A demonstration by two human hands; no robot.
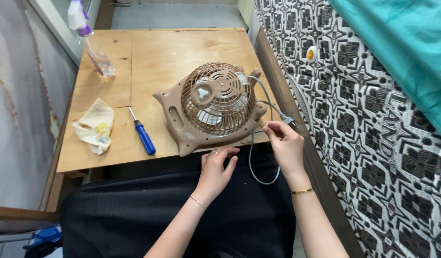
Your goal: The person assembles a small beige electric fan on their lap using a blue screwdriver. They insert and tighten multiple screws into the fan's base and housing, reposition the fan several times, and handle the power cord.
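A small brown table fan point(213, 107) lies face up on the wooden table point(172, 52), its round grille upward. A grey power cord point(253, 162) runs from the fan's right side and loops down over my lap. My right hand point(285, 145) pinches the cord near its grey plug point(287, 119) at the table's right edge. Resting at the fan's front edge, my left hand point(215, 169) has its fingers curled and holds nothing that I can see.
A blue-handled screwdriver point(143, 134) and a crumpled cream cloth point(93, 126) lie left of the fan. A clear spray bottle point(93, 45) stands at the table's far left. A patterned black-and-white fabric point(364, 119) hangs along the right, with teal cloth point(407, 43) above.
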